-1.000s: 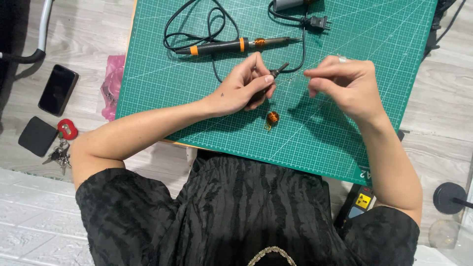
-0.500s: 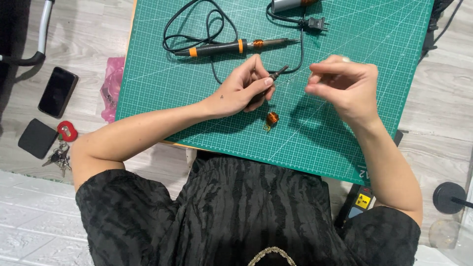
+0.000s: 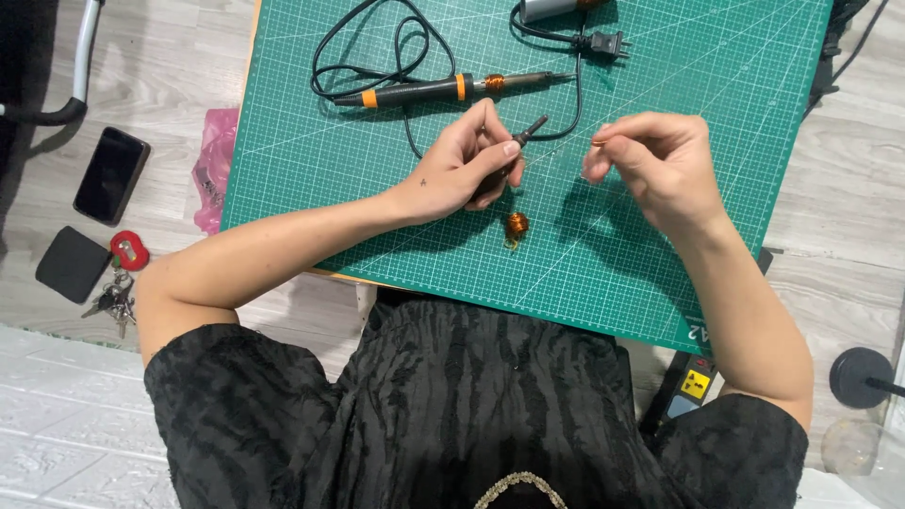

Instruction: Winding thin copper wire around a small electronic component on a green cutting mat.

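A: Biggest first?
B: Green mat covers the desk top. The person in a black top leans over it.
A: Hands?
B: Left hand rests on the mat, fingers pressed together around a thin dark rod whose tip sticks out up and right. Right hand is raised above the mat, thumb and forefinger pinched; what's between them is too fine to tell, maybe wire.
A: Tools?
B: Black iron with orange bands lies across the mat's top, cord looped behind it. Plug sits near the top edge.
A: Small stuff?
B: Copper coil on the mat, just below the left hand, not touched. Off the mat on the floor: phone, pink bag, black pouch, keys.
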